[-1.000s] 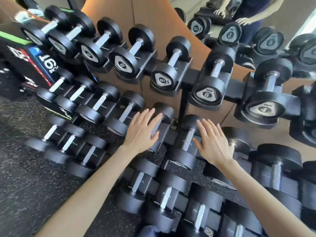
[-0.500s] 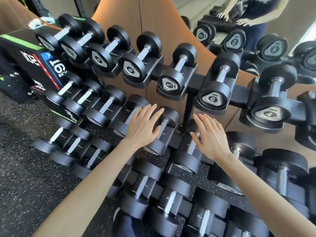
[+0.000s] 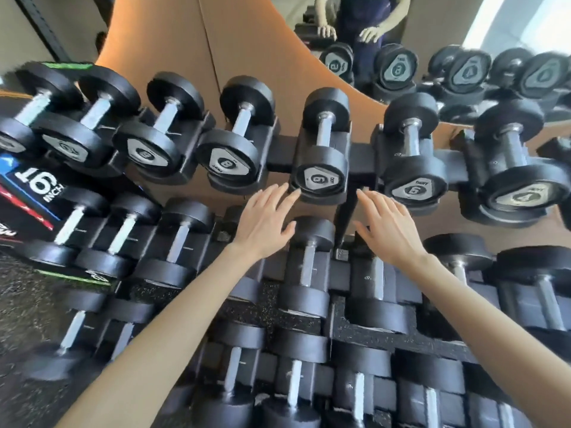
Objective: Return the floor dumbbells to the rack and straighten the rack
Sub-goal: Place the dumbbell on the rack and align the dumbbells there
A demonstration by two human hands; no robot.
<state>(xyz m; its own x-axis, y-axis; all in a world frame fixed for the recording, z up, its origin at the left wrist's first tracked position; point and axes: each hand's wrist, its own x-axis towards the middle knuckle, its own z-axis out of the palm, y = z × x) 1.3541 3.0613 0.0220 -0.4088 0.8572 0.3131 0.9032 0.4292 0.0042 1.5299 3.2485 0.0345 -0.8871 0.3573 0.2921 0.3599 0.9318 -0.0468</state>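
Observation:
A black three-tier rack [image 3: 361, 157] holds rows of black dumbbells with steel handles. On the top tier, a dumbbell marked 6 [image 3: 319, 168] sits in its cradle at the centre. My left hand [image 3: 265, 222] is flat with fingers straight, its fingertips at the lower left edge of that dumbbell's front head. My right hand [image 3: 386, 227] is open with fingers spread, just right of the rack's centre post, holding nothing. A middle-tier dumbbell [image 3: 309, 267] lies between my two wrists.
A black plyo box marked 16 INCH [image 3: 27, 193] stands at the left behind the rack's end. A mirror [image 3: 432, 50] at the back right reflects the rack and a person's hands. Speckled rubber floor [image 3: 27, 298] lies at the lower left. Lower tiers fill the foreground.
Both hands rose from the middle tier toward the top tier and shifted right; the view tilted up and moved closer to the rack.

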